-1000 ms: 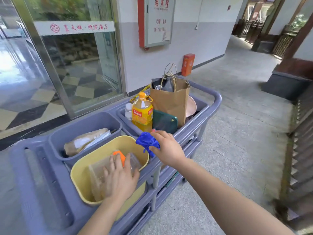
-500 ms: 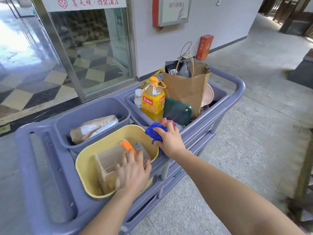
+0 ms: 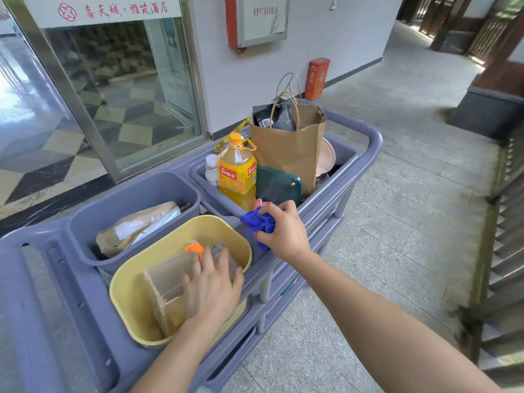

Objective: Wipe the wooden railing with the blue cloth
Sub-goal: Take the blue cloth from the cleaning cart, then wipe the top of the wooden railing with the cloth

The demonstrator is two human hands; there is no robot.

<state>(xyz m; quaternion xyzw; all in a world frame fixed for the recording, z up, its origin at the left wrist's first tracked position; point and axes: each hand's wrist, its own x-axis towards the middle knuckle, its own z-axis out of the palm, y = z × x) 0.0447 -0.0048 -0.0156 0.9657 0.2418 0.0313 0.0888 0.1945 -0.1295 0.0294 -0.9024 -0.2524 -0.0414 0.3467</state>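
My right hand (image 3: 285, 232) is closed on a crumpled blue cloth (image 3: 259, 222), held just above the rim of a grey-blue plastic cart (image 3: 368, 143). My left hand (image 3: 211, 290) rests on a clear plastic container with an orange part (image 3: 173, 279) that sits inside a yellow tub (image 3: 130, 304) on the cart. The wooden railing (image 3: 504, 251) runs along the right edge of the view, well away from both hands and blurred.
The cart also holds a grey bin with a brown paper packet (image 3: 136, 225), an orange juice bottle (image 3: 236, 168), a green case (image 3: 279, 185) and a brown paper bag (image 3: 292, 148). A glass door (image 3: 107, 86) and wall stand behind it. Tiled floor (image 3: 397, 222) lies between cart and railing.
The view has swung slightly down and left toward the cart. My right hand has shifted the blue cloth a little toward the cart's rim. My left hand stays on the container.
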